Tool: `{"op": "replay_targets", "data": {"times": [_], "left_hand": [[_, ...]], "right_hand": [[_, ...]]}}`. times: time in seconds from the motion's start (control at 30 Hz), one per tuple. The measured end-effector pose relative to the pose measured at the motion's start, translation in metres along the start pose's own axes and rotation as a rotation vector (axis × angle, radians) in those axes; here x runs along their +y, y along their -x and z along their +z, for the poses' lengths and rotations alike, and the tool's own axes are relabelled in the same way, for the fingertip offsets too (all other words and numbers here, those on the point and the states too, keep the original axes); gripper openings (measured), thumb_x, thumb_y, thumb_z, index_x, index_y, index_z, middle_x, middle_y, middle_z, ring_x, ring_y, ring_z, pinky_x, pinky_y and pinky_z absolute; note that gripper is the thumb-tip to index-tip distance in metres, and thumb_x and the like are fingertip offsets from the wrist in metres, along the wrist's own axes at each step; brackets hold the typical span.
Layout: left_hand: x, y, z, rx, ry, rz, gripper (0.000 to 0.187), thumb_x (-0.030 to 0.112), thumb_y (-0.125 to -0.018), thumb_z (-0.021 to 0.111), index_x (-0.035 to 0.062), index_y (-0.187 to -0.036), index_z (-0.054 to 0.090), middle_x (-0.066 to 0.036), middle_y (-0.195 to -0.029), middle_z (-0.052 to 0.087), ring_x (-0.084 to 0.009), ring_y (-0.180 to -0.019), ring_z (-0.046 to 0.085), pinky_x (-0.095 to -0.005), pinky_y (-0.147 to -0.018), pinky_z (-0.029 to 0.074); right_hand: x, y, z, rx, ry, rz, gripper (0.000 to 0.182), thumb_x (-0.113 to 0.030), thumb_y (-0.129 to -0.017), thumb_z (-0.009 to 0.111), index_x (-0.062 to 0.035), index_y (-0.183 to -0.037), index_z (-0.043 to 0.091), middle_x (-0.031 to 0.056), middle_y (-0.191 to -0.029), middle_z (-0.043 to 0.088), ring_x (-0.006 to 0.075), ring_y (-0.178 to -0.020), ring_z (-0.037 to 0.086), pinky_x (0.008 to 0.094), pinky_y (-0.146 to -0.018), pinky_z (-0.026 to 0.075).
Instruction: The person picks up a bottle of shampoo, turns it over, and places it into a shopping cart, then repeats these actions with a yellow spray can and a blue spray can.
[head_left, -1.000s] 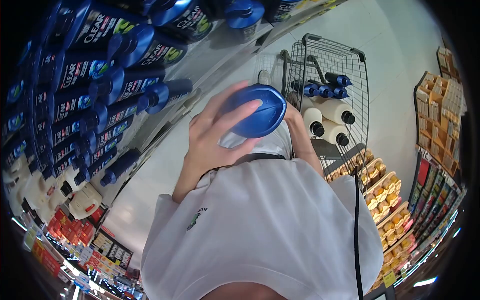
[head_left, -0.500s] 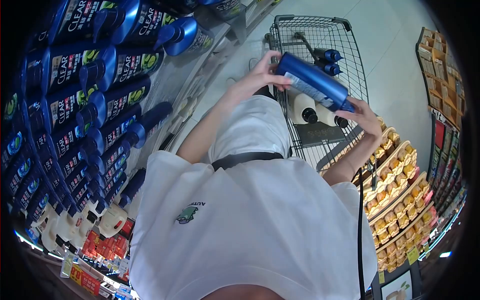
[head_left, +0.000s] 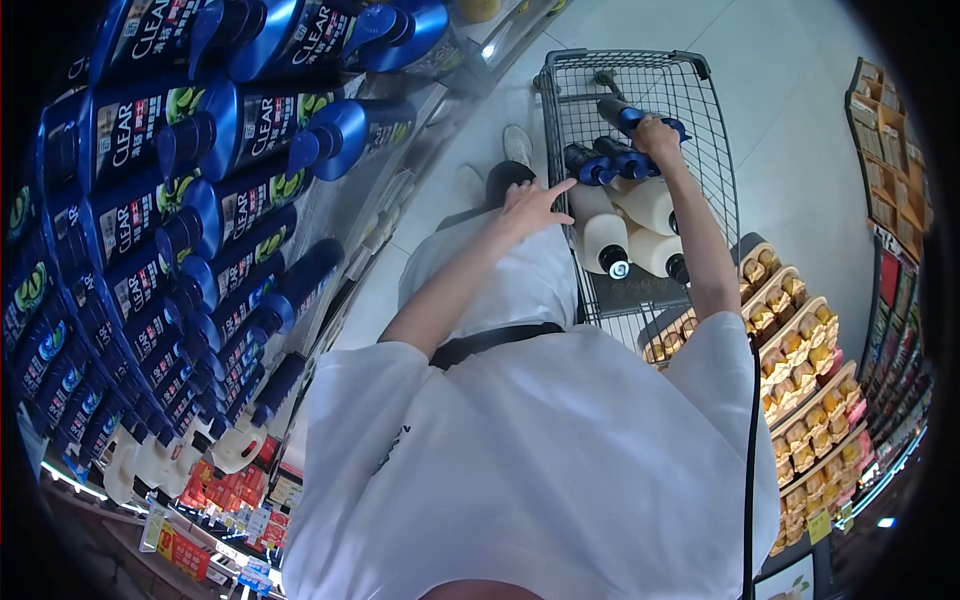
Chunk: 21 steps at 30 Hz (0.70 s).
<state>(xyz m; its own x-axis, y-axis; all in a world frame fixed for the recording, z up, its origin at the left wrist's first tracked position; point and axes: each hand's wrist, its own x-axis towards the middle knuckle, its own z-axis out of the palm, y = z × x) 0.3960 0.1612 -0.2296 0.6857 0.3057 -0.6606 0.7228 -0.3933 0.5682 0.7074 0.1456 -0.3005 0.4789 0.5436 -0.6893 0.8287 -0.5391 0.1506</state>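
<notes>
In the upper middle, my right hand (head_left: 657,140) is closed round the pump end of a dark blue shampoo bottle (head_left: 622,115) inside the wire shopping cart (head_left: 722,150). My left hand (head_left: 535,208) holds nothing; its fingers are spread beside the cart's left side. Closer to me in the cart lie blue pump bottles (head_left: 588,166), pumps pointing my way. White bottles with black caps (head_left: 603,236) rest in the near part of the basket. The held bottle's label is hidden from this angle.
Shelves on the left carry rows of blue CLEAR pump bottles (head_left: 240,125). Stacked egg trays (head_left: 800,345) stand to the right of the cart. Farther right is a wooden rack (head_left: 885,150). My shoe (head_left: 517,146) shows on the floor left of the cart.
The blue bottle, earlier held between both hands above the cart, has gone down into its far part in my right hand. My left hand has let go and moved back toward me.
</notes>
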Motion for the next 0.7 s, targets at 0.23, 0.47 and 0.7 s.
{"op": "replay_targets", "data": {"times": [0.23, 0.47, 0.7], "left_hand": [[0.000, -0.002, 0.008, 0.067, -0.004, -0.004, 0.080, 0.053, -0.077, 0.078, 0.0343, -0.149, 0.046, -0.026, -0.119, 0.064, -0.0417, -0.119, 0.055, -0.0504, -0.100, 0.037], [0.000, -0.003, -0.002, -0.008, 0.057, 0.003, 0.081, 0.050, -0.078, 0.078, 0.0343, -0.149, 0.044, -0.023, -0.118, 0.066, -0.0390, -0.119, 0.057, -0.0506, -0.100, 0.039], [-0.003, -0.001, -0.002, -0.067, 0.134, -0.017, 0.079, 0.048, -0.079, 0.077, 0.0318, -0.149, 0.044, -0.021, -0.119, 0.067, -0.0378, -0.117, 0.061, -0.0527, -0.097, 0.043]], "right_hand": [[-0.013, -0.005, 0.048, -0.026, 0.123, -0.037, 0.027, -0.017, -0.096, 0.049, -0.0066, -0.115, 0.064, 0.0121, -0.108, 0.074, 0.0282, -0.101, 0.073, 0.0423, -0.085, 0.058], [-0.002, -0.015, 0.075, 0.178, 0.089, -0.059, 0.028, -0.022, -0.097, 0.053, -0.0080, -0.119, 0.064, 0.0130, -0.113, 0.071, 0.0298, -0.096, 0.074, 0.0433, -0.076, 0.061], [-0.075, 0.090, 0.006, 0.259, -0.616, -0.119, 0.046, -0.043, -0.094, 0.061, -0.0055, -0.120, 0.062, 0.0229, -0.105, 0.072, 0.0417, -0.098, 0.069, 0.0503, -0.085, 0.055]]}}
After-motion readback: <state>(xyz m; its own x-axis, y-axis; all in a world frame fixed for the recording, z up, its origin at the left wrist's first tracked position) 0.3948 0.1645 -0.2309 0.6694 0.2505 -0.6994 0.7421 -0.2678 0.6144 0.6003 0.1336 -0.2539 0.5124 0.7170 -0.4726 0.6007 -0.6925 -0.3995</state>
